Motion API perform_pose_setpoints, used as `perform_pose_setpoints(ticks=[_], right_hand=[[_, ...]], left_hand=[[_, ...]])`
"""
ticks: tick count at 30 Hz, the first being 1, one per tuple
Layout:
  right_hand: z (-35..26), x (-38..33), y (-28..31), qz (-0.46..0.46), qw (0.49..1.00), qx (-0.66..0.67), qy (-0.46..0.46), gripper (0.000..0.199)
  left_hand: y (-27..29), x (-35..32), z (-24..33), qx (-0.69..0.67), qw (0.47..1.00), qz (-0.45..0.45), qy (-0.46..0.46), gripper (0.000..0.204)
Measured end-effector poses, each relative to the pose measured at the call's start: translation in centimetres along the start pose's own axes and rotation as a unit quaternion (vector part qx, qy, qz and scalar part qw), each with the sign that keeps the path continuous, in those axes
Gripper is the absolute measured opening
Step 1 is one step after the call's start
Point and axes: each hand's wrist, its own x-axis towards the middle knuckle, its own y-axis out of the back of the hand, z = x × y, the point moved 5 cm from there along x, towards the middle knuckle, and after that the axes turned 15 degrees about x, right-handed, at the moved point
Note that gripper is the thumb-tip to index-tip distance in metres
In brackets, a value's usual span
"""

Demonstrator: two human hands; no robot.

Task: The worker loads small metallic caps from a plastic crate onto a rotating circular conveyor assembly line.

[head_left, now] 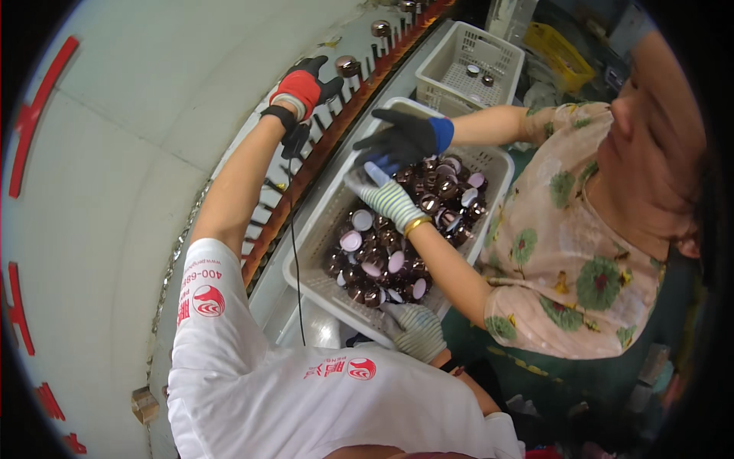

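My left hand, in a red and dark grey glove, reaches out to the rail of pins with its fingers apart. Just beyond its fingertips, a shiny brown round cap sits on a pin. A black cable hangs from a small device at my left wrist. At the near rim of the white basket is my right hand in a striped glove; its fingers are blurred and partly hidden. Many shiny brown caps, some showing pale round faces, fill the basket.
Across the basket a co-worker's black-gloved hand and striped-gloved hand meet above the caps. A rusty rail with upright pins runs along a pale wall. Behind stand another white basket with a few caps and a yellow crate.
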Motion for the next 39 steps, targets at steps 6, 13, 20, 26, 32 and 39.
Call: perform_pose_setpoints(ticks=[6, 13, 20, 26, 32, 39], right_hand=[[-0.2, -0.1, 0.0, 0.016, 0.999, 0.022, -0.025, 0.019], [1.1, 1.0, -0.3, -0.002, 0.999, -0.043, -0.004, 0.034], [0.0, 0.0, 0.0, 0.002, 1.0, 0.013, -0.014, 0.024], [-0.8, -0.1, 0.8, 0.041, 0.999, -0.027, 0.0, 0.021], [-0.2, -0.5, 1.2, 0.061, 0.998, 0.022, 0.003, 0.02], [1.9, 0.3, 2.4, -0.004, 0.996, 0.082, -0.023, 0.032]], left_hand=[[-4.8, 4.3, 1.3, 0.049, 0.996, -0.068, 0.02, 0.099], [-6.1, 4.0, -1.3, -0.031, 0.991, -0.076, 0.105, 0.04], [-3.8, -9.9, 10.4, 0.101, 0.954, 0.008, -0.281, 0.026], [-0.9, -16.6, 14.8, -0.114, 0.918, -0.112, -0.363, 0.041], [-0.7, -3.5, 8.4, -0.186, 0.981, -0.038, -0.034, 0.054], [-7.6, 5.1, -1.4, -0.057, 0.988, -0.055, 0.132, 0.119]])
